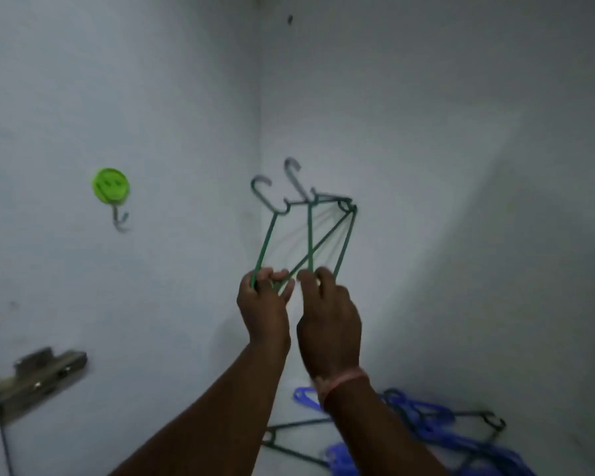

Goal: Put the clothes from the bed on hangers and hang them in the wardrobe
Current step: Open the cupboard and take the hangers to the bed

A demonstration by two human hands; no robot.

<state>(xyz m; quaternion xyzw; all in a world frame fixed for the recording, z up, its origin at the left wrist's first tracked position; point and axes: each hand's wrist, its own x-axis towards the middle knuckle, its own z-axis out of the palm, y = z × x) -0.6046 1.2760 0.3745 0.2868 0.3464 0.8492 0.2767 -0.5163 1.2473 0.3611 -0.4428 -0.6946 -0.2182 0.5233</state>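
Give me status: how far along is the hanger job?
Early. Done: nothing visible; no clothes on hangers and nothing hung in this view. In hand: the left hand and right hand both grip two green hangers, held up inside the wardrobe and seemingly being pulled apart. Left: more blue and green hangers lie on the wardrobe floor; bed and clothes are out of view.

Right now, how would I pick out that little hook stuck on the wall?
Start at the pale left wall of the wardrobe, above the metal door hinge. Partway up sits a round bright green plastic wall hook with a smiling face and a small metal hook below. Unlike the green wire hangers, it is fixed to the wall.
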